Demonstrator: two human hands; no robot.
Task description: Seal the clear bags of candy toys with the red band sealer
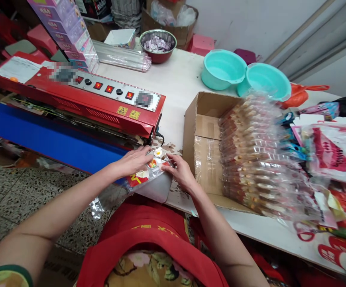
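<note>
A clear plastic packet [149, 171] with round colourful pieces inside lies at the right end of a red sealing machine [101, 101], on its blue belt [50, 139]. My left hand [132, 161] rests flat on the packet's top, its fingers pressing the packet down. On the packet's right edge my right hand [180, 171] pinches the plastic with its fingertips. The packet's loose clear end hangs down over the table edge between my arms.
A cardboard box [201, 135] right of my hands holds a stack of filled clear packets [250, 155]. Two teal basins [222, 69] and a metal bowl [158, 44] stand farther back on the white table [179, 79]. Bags and wrappers crowd the right side.
</note>
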